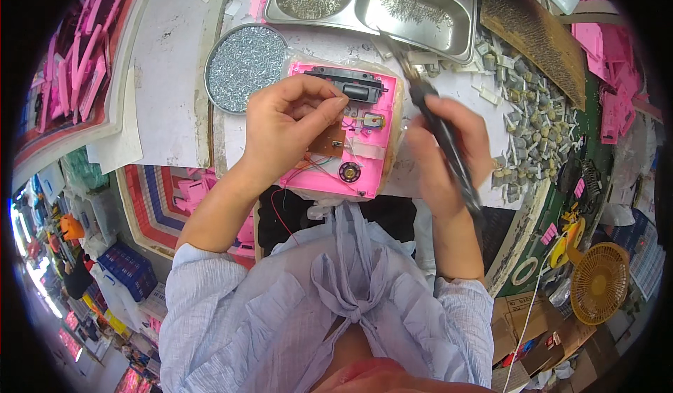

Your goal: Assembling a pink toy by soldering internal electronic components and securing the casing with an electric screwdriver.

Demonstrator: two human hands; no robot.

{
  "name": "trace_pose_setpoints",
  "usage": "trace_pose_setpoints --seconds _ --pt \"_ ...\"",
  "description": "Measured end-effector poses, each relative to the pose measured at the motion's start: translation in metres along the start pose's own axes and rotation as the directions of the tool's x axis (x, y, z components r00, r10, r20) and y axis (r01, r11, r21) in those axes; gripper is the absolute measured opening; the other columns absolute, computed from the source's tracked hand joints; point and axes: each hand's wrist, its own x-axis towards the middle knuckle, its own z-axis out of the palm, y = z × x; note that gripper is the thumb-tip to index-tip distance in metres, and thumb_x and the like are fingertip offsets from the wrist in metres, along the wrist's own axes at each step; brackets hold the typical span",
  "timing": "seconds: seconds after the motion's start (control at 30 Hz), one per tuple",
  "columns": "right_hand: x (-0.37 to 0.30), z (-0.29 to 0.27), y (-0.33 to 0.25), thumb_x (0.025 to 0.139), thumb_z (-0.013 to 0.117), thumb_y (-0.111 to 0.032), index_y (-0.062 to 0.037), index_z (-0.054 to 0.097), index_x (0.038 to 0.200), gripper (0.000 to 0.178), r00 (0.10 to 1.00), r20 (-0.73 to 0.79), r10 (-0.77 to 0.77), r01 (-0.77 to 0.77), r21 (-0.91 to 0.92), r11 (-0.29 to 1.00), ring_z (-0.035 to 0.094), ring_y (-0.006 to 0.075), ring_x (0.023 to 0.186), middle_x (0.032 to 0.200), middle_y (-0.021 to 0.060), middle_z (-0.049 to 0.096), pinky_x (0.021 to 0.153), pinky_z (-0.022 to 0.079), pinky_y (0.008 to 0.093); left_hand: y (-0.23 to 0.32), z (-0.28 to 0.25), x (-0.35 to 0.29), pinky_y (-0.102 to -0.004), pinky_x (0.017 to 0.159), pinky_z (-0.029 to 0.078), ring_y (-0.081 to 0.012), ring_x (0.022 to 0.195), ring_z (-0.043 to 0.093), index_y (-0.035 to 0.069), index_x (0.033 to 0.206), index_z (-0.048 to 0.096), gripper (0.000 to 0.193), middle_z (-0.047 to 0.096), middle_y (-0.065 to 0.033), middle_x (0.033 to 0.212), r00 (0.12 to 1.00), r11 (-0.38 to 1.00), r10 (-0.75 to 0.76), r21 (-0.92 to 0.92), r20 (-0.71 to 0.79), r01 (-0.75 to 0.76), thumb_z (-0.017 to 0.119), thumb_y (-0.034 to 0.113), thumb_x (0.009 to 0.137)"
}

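Observation:
A shallow pink plastic housing (pixel 377 156) lies in front of me. In it are a long black plastic part (pixel 350 85), a small motor (pixel 373 120), a brown circuit board (pixel 331 146), thin wires and a round speaker (pixel 349 172). My left hand (pixel 284 123) hovers over the housing, thumb and forefinger pinched beside the black part; whatever they hold is too small to make out. My right hand (pixel 454 151), blurred, is closed around a black electric screwdriver (pixel 449 137). The screwdriver tilts with its tip toward the metal tray, to the right of the housing and apart from it.
A round tin (pixel 208 78) full of small screws stands left of the housing. Behind is a steel compartment tray (pixel 356 2) holding small metal pieces. Many small motors (pixel 527 127) are heaped at right, near a brown board (pixel 538 39). Pink parts (pixel 84 57) fill a far-left container.

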Motion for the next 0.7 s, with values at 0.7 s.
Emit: trace_pose_setpoints --seconds 0.7 --pt "0.031 0.051 0.015 0.086 0.069 0.009 -0.005 0.054 0.136 0.054 0.975 0.221 0.02 -0.055 0.155 0.986 0.067 0.0133 0.091 0.103 0.0081 0.065 0.084 0.056 0.0275 -0.01 -0.021 0.009 -0.0208 0.063 0.055 -0.0048 0.069 0.064 -0.002 0.099 0.071 0.01 0.07 -0.0019 0.08 0.995 0.999 0.01 -0.052 0.101 -0.005 0.074 0.005 0.093"
